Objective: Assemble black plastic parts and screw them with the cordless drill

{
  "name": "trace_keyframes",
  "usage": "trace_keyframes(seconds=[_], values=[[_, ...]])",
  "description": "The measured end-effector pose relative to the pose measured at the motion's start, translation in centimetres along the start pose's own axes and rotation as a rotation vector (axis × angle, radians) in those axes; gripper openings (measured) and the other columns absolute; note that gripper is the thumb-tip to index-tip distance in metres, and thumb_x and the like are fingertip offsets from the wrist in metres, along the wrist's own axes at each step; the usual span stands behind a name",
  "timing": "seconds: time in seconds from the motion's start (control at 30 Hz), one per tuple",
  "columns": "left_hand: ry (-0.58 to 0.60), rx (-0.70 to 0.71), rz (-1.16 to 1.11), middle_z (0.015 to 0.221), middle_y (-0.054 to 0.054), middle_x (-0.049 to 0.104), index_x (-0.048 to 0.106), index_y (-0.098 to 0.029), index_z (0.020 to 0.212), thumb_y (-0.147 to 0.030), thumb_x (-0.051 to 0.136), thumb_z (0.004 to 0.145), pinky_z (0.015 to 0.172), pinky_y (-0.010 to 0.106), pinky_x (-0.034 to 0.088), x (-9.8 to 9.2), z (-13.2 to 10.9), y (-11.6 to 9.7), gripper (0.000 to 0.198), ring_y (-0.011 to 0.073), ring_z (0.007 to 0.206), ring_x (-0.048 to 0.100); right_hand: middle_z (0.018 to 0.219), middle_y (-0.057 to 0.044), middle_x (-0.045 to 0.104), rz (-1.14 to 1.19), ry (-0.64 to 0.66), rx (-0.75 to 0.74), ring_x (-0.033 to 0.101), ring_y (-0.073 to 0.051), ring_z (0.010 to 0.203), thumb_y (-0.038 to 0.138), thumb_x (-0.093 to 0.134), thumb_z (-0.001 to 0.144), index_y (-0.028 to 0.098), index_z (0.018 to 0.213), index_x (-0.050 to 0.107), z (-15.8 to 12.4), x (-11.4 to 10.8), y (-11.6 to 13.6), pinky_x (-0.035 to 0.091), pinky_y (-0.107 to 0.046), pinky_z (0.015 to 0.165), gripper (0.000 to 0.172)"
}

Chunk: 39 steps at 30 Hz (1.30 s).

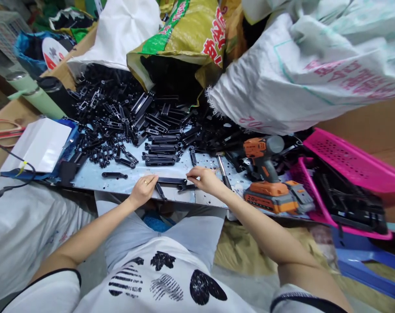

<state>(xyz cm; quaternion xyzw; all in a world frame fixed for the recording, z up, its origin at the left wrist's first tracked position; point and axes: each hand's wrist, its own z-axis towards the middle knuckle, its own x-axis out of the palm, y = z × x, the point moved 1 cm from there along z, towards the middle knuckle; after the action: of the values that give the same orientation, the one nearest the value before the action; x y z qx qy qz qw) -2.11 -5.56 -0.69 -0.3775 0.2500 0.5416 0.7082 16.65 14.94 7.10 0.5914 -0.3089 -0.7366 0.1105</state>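
Note:
Close to the bench's front edge, my left hand (144, 190) pinches the left end of a long black bar-shaped part (171, 180). The fingers of my right hand (204, 179) are closed at the bar's other end; whether they also hold something small there is hidden. Below the bar lie a short black piece (160, 191) and another dark part (186, 188) partly under my right hand. Left of my hands a single black arm piece (114, 175) rests flat. Several similar bars (161, 150) are stacked just beyond.
A heap of black parts (119, 113) spills from a white sack (119, 34) and a yellow-green sack (178, 39). To the right are a hammer (222, 169), an orange cordless drill (266, 174) and a pink basket (354, 165). Scissors (5, 132) lie far left.

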Motion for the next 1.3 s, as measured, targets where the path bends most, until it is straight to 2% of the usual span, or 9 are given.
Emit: trace_keyframes(seconds=[0.23, 0.37, 0.5, 0.67, 0.8, 0.97, 1.1, 1.2, 1.3], values=[[0.043, 0.007, 0.115, 0.115, 0.016, 0.062, 0.053, -0.016, 0.124, -0.021, 0.048, 0.09, 0.095, 0.048, 0.041, 0.0, 1.1, -1.6, 0.035, 0.0275, 0.114, 0.055, 0.095, -0.01, 0.067, -0.05, -0.004, -0.182, 0.063, -0.02, 0.089, 0.018, 0.049, 0.089, 0.017, 0.092, 0.066, -1.4, 2.9, -1.2, 0.051, -0.033, 0.079, 0.017], [0.261, 0.185, 0.108, 0.127, 0.016, 0.056, 0.05, -0.013, 0.126, -0.029, 0.047, 0.092, 0.103, 0.049, 0.031, 0.6, 3.2, -3.2, 0.038, 0.0283, 0.121, 0.049, 0.111, -0.009, 0.065, 0.052, -0.119, -0.245, 0.061, -0.018, 0.101, 0.031, 0.049, 0.092, 0.022, 0.111, 0.061, -3.3, 4.2, -3.3, 0.048, -0.035, 0.087, 0.024], [0.452, 0.286, 0.127, 0.131, 0.02, 0.051, 0.046, -0.006, 0.129, -0.039, 0.048, 0.091, 0.094, 0.041, 0.039, 1.3, 5.3, -3.6, 0.05, 0.0281, 0.111, 0.054, 0.117, -0.012, 0.061, -0.189, -0.024, -0.26, 0.058, -0.022, 0.106, 0.047, 0.048, 0.09, 0.02, 0.123, 0.054, -4.3, 3.8, -4.8, 0.045, -0.035, 0.085, 0.043], [0.504, 0.159, 0.185, 0.092, 0.016, 0.065, 0.062, -0.006, 0.105, -0.05, 0.04, 0.092, 0.067, 0.034, 0.044, 2.1, 7.3, -3.1, 0.051, 0.0252, 0.083, 0.059, 0.067, -0.009, 0.06, -0.532, -0.012, -0.129, 0.056, -0.018, 0.064, 0.072, 0.04, 0.081, 0.014, 0.072, 0.063, -4.0, 2.7, -5.3, 0.033, -0.027, 0.057, 0.063], [0.376, 0.067, 0.001, 0.063, 0.008, 0.059, 0.06, -0.015, 0.066, -0.047, 0.028, 0.096, 0.057, 0.029, 0.041, -0.9, 8.0, -4.3, 0.054, 0.0186, 0.065, 0.056, 0.057, -0.004, 0.051, -0.332, -0.003, -0.28, 0.046, -0.013, 0.052, 0.068, 0.03, 0.087, 0.016, 0.061, 0.055, -4.4, -0.1, -0.9, 0.025, -0.026, 0.051, 0.064], [0.208, 0.069, -0.652, 0.055, 0.004, 0.053, 0.055, -0.02, 0.066, -0.048, 0.016, 0.097, 0.051, 0.028, 0.039, -7.9, 7.3, -9.7, 0.057, 0.0147, 0.053, 0.05, 0.051, -0.001, 0.043, 0.34, 0.102, -0.582, 0.043, -0.014, 0.049, 0.059, 0.026, 0.093, 0.021, 0.065, 0.052, -6.2, -2.4, 6.6, 0.029, -0.028, 0.05, 0.055], [0.103, -0.033, -0.838, 0.05, 0.004, 0.051, 0.052, -0.021, 0.064, -0.049, 0.008, 0.096, 0.048, 0.029, 0.04, -8.4, 6.2, -13.0, 0.061, 0.014, 0.047, 0.05, 0.055, -0.003, 0.046, 0.665, -0.029, -0.508, 0.047, -0.016, 0.051, 0.06, 0.02, 0.091, 0.023, 0.07, 0.051, -6.2, 3.0, 8.5, 0.038, -0.031, 0.053, 0.053], [-0.077, -0.058, -0.692, 0.052, 0.005, 0.053, 0.056, -0.02, 0.068, -0.054, 0.002, 0.094, 0.05, 0.03, 0.044, -6.6, 5.3, -13.7, 0.069, 0.015, 0.05, 0.052, 0.087, -0.012, 0.055, 0.624, -0.366, -0.168, 0.055, -0.028, 0.085, 0.065, 0.025, 0.083, 0.025, 0.096, 0.053, -4.0, 9.0, 8.5, 0.046, -0.045, 0.074, 0.051], [-0.246, -0.054, -0.423, 0.072, 0.01, 0.062, 0.064, -0.019, 0.093, -0.058, 0.003, 0.092, 0.063, 0.034, 0.051, -5.1, 4.7, -12.7, 0.072, 0.0191, 0.07, 0.06, 0.123, -0.015, 0.043, 0.627, -0.623, 0.105, 0.045, -0.032, 0.114, 0.051, 0.032, 0.085, 0.028, 0.122, 0.037, -1.0, 12.6, 8.4, 0.04, -0.053, 0.093, 0.044]])
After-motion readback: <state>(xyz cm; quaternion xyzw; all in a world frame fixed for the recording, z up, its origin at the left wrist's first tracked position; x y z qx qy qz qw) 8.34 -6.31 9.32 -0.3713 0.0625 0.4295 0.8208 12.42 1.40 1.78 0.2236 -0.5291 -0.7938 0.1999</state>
